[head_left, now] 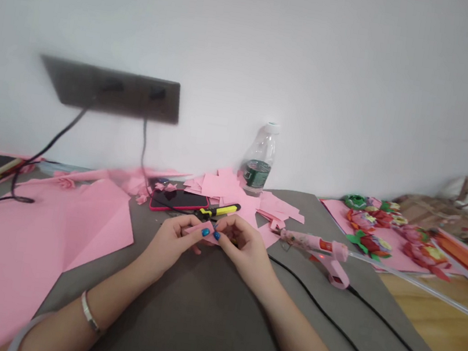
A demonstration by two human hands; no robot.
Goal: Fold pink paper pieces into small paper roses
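My left hand (pixel 175 238) and my right hand (pixel 242 243) meet over the grey table (pixel 196 310), both pinching one small piece of pink paper (pixel 200 229) between thumbs and fingers. The thumbnails are painted blue. A bracelet sits on my left wrist. Just behind the hands lie yellow-and-black scissors (pixel 219 211) and a phone (pixel 178 199) with a red case. A pink glue gun (pixel 319 250) rests to the right of my right hand, its black cord running toward me.
Large pink paper sheets (pixel 31 239) cover the left of the table. Cut pink squares (pixel 232 190) lie by a plastic bottle (pixel 259 159) at the wall. Finished paper flowers (pixel 373 228) lie at the right. A wall socket panel (pixel 115 90) feeds cables.
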